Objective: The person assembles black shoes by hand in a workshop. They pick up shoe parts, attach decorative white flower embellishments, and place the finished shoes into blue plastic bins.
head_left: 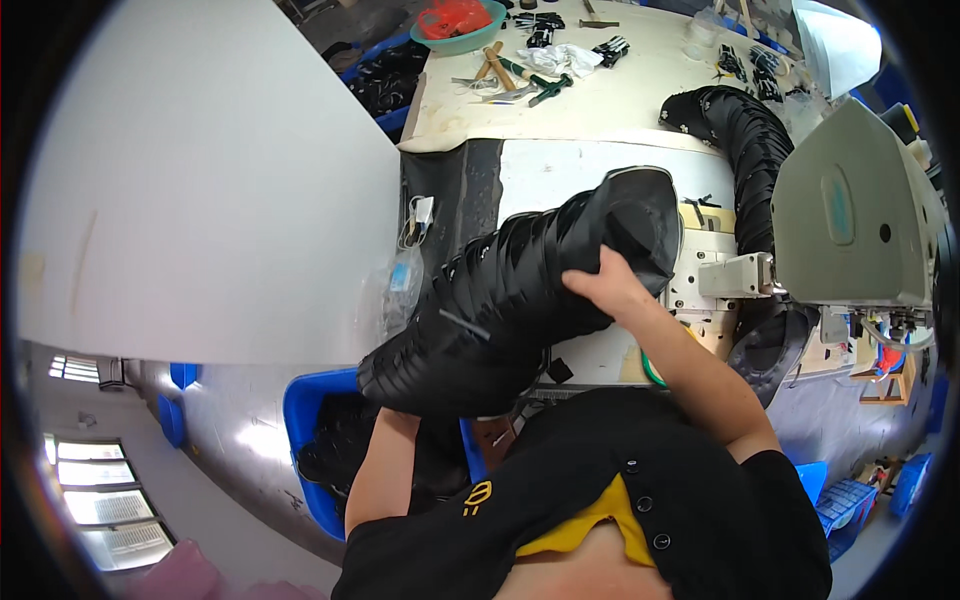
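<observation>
A long stack of nested black leather shoe uppers [500,285] slants across in front of me, its open end up and to the right, over the white sewing table. My right hand [612,285] grips that upper end, with the thumb on the outside and the other fingers mostly out of sight. Beneath the lower end, my left hand [400,424] supports the stack. Its fingers are hidden by the leather. A second, curved stack of black uppers [750,140] lies right of the table's middle, passing behind the sewing machine [850,215].
Below the stack stands a blue bin [300,425] with black pieces inside. A large white panel [210,190] fills the left. Hammers and pliers [510,85] lie on the far table, near a green basin [460,42] holding a red bag. Blue crates [848,510] stand at lower right.
</observation>
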A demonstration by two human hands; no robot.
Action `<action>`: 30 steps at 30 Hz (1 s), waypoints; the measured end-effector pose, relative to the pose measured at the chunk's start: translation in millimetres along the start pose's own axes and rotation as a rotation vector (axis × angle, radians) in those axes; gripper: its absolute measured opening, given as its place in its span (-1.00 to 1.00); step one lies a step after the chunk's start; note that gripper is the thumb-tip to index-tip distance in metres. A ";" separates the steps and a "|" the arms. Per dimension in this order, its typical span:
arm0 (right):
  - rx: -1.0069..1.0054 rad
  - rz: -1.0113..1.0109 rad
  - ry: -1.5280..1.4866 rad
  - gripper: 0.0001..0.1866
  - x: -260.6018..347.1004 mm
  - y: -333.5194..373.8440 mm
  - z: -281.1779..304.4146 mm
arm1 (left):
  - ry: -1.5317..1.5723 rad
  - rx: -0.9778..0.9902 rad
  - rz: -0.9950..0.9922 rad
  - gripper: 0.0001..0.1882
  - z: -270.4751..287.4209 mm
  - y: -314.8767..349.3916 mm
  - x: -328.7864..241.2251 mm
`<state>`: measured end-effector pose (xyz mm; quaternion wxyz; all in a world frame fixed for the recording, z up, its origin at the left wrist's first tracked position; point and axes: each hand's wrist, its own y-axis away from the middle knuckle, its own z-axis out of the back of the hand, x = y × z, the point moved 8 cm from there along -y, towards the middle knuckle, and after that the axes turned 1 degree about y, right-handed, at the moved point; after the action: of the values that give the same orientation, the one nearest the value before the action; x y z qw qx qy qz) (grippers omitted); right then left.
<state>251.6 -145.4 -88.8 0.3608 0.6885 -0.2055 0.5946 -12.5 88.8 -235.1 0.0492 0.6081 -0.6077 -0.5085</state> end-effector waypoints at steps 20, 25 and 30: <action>0.052 0.560 0.362 -0.37 100.7 173.3 -84.4 | -0.666 -0.233 0.031 -0.52 34.1 33.2 30.9; -0.155 0.465 0.171 -0.45 76.1 241.9 -15.1 | -1.080 -0.112 0.031 -0.52 -66.5 -18.7 49.1; -0.523 0.484 0.158 -0.50 59.9 327.7 82.6 | -1.465 0.124 0.005 -0.52 -222.4 -62.7 115.7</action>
<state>86.2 -412.6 49.2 0.3881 0.4563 -0.4792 0.6415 152.0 -110.6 -235.9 -0.4028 0.1124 -0.5138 -0.7491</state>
